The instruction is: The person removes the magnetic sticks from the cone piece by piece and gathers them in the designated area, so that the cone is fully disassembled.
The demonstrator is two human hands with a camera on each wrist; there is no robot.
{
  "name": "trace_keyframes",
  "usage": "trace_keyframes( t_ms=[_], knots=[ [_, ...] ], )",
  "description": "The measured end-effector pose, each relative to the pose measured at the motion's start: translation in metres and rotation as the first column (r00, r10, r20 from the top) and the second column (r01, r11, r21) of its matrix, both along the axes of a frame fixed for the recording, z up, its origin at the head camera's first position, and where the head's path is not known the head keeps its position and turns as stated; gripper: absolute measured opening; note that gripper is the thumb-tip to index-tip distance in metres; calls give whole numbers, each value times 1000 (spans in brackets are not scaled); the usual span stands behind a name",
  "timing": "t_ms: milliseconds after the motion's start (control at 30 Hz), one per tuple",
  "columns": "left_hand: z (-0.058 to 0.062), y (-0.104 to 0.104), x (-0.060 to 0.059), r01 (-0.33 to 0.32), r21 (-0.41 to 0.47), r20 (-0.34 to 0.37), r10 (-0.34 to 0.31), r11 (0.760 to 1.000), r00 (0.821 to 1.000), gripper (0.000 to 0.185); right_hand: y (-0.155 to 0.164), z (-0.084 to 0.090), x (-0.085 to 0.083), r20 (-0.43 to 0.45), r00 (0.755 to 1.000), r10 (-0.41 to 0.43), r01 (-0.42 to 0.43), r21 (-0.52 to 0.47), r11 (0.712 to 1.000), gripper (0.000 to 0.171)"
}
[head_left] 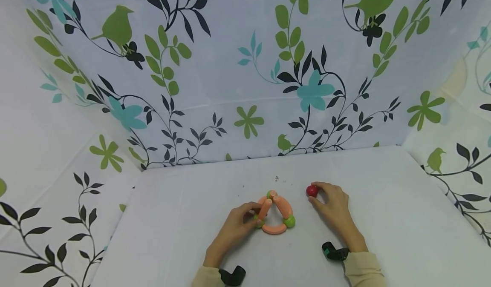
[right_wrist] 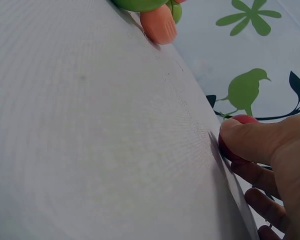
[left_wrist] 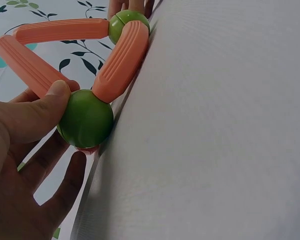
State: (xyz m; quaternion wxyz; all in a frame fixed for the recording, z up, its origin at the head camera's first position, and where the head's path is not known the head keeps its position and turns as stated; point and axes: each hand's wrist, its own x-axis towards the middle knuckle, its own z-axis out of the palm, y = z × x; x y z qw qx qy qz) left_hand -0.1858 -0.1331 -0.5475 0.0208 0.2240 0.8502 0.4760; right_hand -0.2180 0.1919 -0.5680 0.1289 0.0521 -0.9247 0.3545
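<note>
A frame of orange rods (head_left: 283, 205) joined by green balls (head_left: 289, 222) stands on the white table (head_left: 184, 219). My left hand (head_left: 256, 215) grips its left corner. In the left wrist view the thumb (left_wrist: 54, 95) presses on a green ball (left_wrist: 87, 122), the other fingers curl beneath it, and two orange rods (left_wrist: 121, 60) run off from it. To the right, my right hand (head_left: 316, 196) pinches a small red ball (head_left: 312, 190) resting on the table. The thumb (right_wrist: 250, 140) hides most of the red ball (right_wrist: 244, 119) in the right wrist view.
Cloth walls printed with leaves and birds (head_left: 245, 74) close in the table at the back and on both sides. Black wrist-camera straps (head_left: 334, 251) sit on both forearms. A few dark specks (head_left: 277, 179) lie behind the frame.
</note>
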Motion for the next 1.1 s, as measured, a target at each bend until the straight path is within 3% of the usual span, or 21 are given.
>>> trace_keyframes(
  t_ms=[300,467,567,700,933,1100],
  knots=[
    [0,-1,1,26,2,-23,-26,1000,999,39,-2,5,4,23,1000,3,-3,10,1000,48],
    [2,0,1,38,-61,-135,-46,997,990,38,-2,9,4,16,1000,6,-6,13,1000,49],
    [6,1,3,11,-135,-180,-35,991,983,38,-2,13,4,6,1000,10,-10,7,1000,49],
    [12,-1,4,-15,-201,-183,-23,979,983,37,-1,17,6,-2,1000,21,-21,10,1000,49],
    [17,-5,5,-4,-274,-236,-63,962,970,29,5,25,15,-65,997,37,-36,11,999,47],
    [15,-6,4,-5,-262,-222,-55,965,974,28,4,30,26,-106,991,86,-86,2,996,44]
  ],
)
